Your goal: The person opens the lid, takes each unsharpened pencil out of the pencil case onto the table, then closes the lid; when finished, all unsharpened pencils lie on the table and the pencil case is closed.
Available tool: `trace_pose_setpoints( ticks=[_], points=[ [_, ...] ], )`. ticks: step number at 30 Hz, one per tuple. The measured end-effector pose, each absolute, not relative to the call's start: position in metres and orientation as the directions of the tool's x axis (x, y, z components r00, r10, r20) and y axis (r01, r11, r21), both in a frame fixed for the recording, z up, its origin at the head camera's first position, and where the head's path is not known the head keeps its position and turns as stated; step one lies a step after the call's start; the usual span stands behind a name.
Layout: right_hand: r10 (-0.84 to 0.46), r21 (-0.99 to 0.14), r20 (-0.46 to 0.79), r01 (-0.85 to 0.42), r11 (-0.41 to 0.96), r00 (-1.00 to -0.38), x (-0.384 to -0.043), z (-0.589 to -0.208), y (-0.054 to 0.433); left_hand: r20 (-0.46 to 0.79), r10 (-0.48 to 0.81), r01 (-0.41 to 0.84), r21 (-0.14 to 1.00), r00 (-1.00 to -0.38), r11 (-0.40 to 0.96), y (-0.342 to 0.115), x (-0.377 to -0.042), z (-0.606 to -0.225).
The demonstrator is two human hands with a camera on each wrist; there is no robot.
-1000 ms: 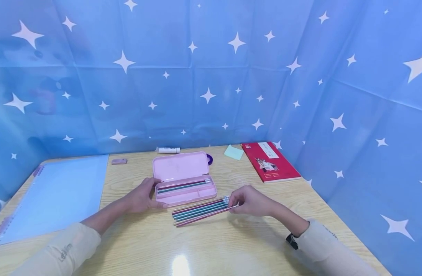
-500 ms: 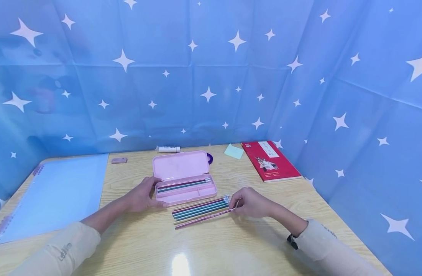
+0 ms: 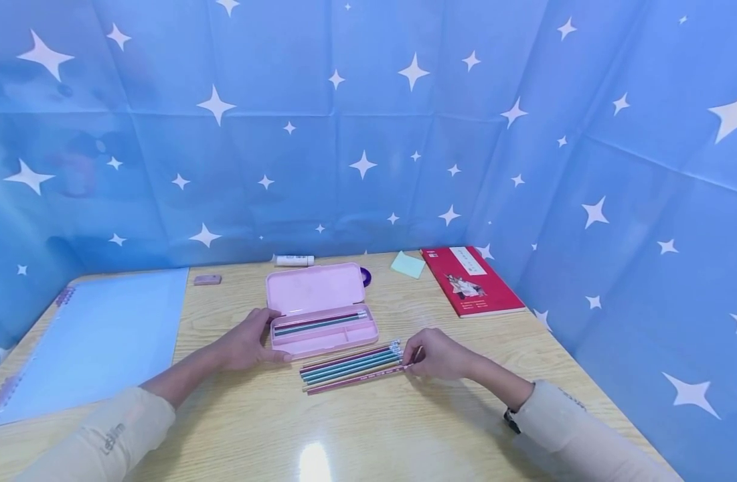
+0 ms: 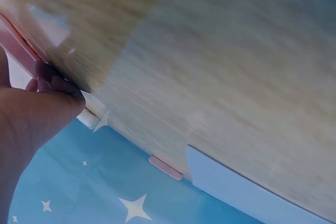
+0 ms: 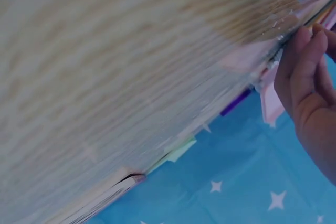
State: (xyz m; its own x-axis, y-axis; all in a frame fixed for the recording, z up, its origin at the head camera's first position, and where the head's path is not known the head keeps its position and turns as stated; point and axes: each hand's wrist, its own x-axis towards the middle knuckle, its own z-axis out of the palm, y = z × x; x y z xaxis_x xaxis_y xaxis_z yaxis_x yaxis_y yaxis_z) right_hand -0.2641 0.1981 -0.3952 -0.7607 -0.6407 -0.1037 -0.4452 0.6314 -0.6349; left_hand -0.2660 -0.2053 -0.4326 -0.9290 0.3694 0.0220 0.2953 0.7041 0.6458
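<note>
In the head view a pink pencil case (image 3: 316, 288) lies with its lid raised, two or so pencils (image 3: 320, 323) in its rear compartment. My left hand (image 3: 244, 343) grips the left end of the case, thumb at the front corner and fingers behind; the left wrist view shows this hand (image 4: 39, 114) at the pink edge. A row of several pencils (image 3: 350, 365) lies on the table in front of the case, mostly green and dark red. My right hand (image 3: 440, 356) pinches the eraser end of the nearest one, a reddish pencil (image 3: 359, 380). Its fingertips are partly hidden in the right wrist view.
A spiral notebook (image 3: 97, 341) lies at the left, with an eraser (image 3: 207, 280) beside it. Behind the case are a white tube (image 3: 294, 260) and a purple roll (image 3: 366, 276). Sticky notes (image 3: 407, 265) and a red book (image 3: 472, 281) lie at the back right.
The reddish pencil in my right hand swung slightly toward me, away from the row, then back against it. My left hand has stayed on the pencil case.
</note>
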Motion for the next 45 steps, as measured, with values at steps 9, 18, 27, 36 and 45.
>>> trace_pose_setpoints(
  ticks=[9,18,27,36,45],
  points=[
    [-0.634,-0.631,-0.124,-0.433,0.644,-0.763,-0.265,-0.397,0.195,0.020,0.369,0.292,0.652,-0.929,0.699,-0.205,-0.267,-0.433],
    [-0.629,-0.630,-0.116,-0.433,0.645,-0.769,-0.263,-0.397,0.193,0.023,0.370,0.295,0.648,-0.929,0.702,-0.205,-0.267,-0.433],
    [-0.609,-0.630,-0.094,-0.427,0.649,-0.787,-0.264,-0.399,0.191,0.015,0.363,0.285,0.651,-0.932,0.703,-0.204,-0.266,-0.432],
    [-0.601,-0.621,-0.094,-0.425,0.658,-0.794,-0.270,-0.402,0.194,0.015,0.359,0.283,0.646,-0.933,0.709,-0.205,-0.266,-0.432],
    [-0.599,-0.617,-0.095,-0.425,0.662,-0.795,-0.274,-0.397,0.197,0.000,0.353,0.267,0.655,-0.935,0.706,-0.204,-0.265,-0.432]
  ],
)
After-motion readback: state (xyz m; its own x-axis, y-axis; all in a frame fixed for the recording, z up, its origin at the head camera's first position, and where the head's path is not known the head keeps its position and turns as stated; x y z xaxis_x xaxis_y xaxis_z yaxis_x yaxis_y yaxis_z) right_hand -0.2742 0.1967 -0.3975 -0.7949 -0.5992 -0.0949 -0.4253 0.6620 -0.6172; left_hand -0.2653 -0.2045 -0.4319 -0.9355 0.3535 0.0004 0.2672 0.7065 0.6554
